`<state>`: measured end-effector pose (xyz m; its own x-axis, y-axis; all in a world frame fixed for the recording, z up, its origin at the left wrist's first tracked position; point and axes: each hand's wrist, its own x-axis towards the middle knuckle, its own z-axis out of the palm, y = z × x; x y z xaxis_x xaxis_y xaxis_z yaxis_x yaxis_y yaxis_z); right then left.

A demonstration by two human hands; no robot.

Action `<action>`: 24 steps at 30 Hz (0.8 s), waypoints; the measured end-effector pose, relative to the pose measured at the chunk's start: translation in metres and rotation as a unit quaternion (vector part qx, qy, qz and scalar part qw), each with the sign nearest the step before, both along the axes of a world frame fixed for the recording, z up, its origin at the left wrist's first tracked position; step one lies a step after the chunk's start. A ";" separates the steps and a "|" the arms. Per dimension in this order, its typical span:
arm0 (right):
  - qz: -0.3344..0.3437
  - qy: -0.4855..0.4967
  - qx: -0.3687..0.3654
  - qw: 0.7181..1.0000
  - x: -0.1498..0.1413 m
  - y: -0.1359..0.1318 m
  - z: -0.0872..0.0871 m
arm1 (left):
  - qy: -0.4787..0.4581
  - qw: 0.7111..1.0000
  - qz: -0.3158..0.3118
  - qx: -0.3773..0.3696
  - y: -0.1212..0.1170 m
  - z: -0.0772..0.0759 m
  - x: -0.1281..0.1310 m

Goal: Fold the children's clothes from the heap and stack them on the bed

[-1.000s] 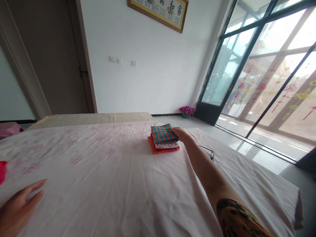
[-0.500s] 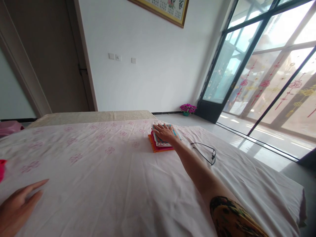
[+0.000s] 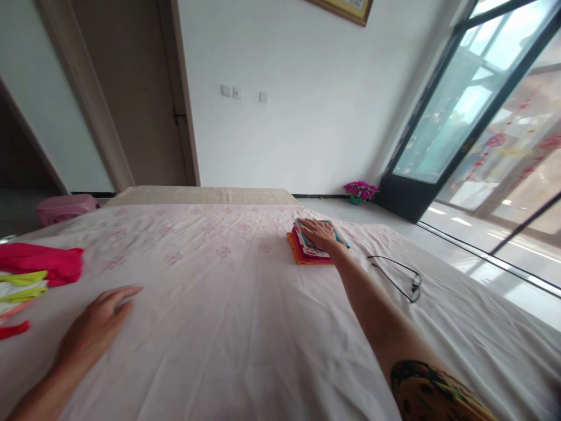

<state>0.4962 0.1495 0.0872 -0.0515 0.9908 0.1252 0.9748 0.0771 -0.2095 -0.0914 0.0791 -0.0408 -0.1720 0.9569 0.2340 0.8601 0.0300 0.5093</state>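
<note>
My right hand point(image 3: 318, 231) lies flat, fingers spread, on a neat stack of folded cloths point(image 3: 302, 251). Orange shows at the bottom of the stack, then magenta, patterned white and teal on top. Beside my right forearm a pair of black-framed glasses point(image 3: 414, 285) rests with its arms unfolded. My left hand point(image 3: 99, 318) is over the sheet at the lower left, holding nothing, its fingers stretched out and thumb apart. Closest to it is a loose heap of clothes point(image 3: 44, 264) in pinkish red, lime, white and coral, cut off by the left edge.
A pale sheet point(image 3: 245, 327) with pink flowers covers the broad surface before me. Beyond its far edge is a beige-covered piece point(image 3: 210, 196). A pink plastic stool point(image 3: 68, 207) stands at the left, a pot of purple flowers point(image 3: 360, 191) by the glass door point(image 3: 432, 134).
My view has turned left, bringing the clothes heap and stool further into the picture. My left hand shows more fully, nearer the heap. My right hand stays on the stack.
</note>
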 end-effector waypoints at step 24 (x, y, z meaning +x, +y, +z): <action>0.092 -0.060 0.039 0.993 -0.197 -0.116 -0.084 | -0.010 0.992 0.067 0.105 -0.022 0.049 0.002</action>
